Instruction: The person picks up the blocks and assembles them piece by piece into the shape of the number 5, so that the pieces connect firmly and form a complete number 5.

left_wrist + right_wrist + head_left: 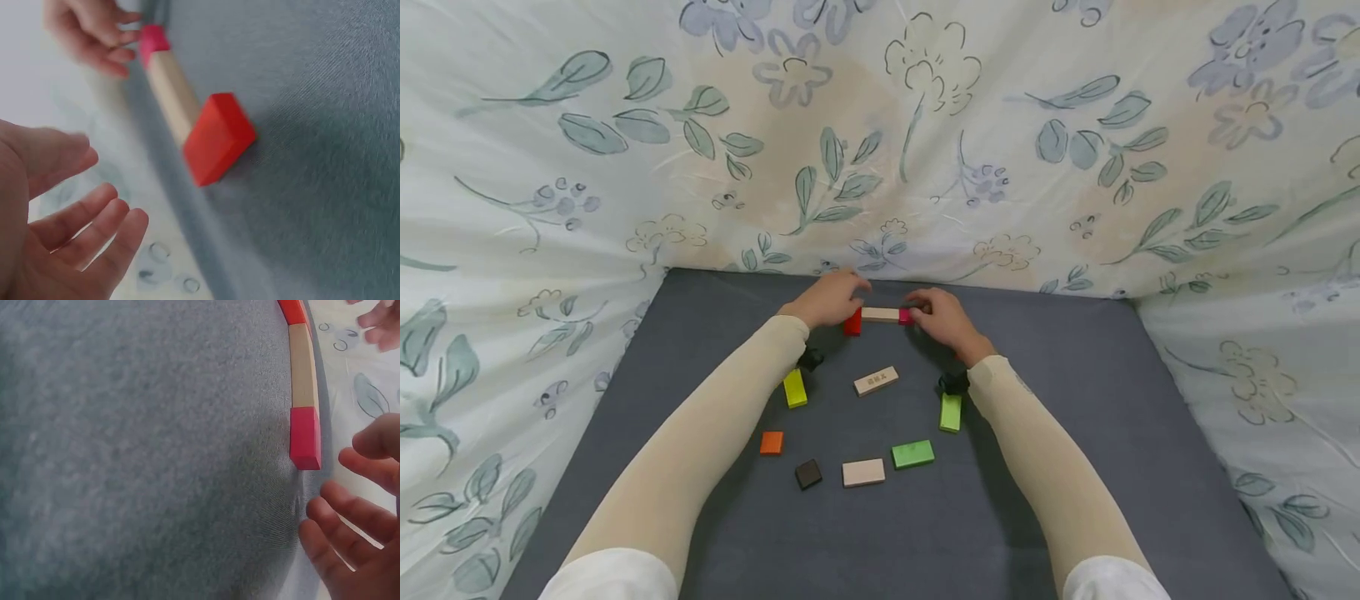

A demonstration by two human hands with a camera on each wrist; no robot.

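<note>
Near the far edge of the surface [1075, 358], we have the pale block [880, 314] between the red block [215, 140] and the pink block [305, 437]. Our left grip [829, 300] and right grip [947, 321] are spread, holding nothing; a stray brush against either end could knock the row askew.

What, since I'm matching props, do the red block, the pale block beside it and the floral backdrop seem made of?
Red block: probably painted wood, matte; even colour, crisp edges, though plastic is possible.
Pale block: likely bare wood, matte; plain beige colour.
Floral backdrop: apparently printed fabric, matte; it creases softly.
</note>
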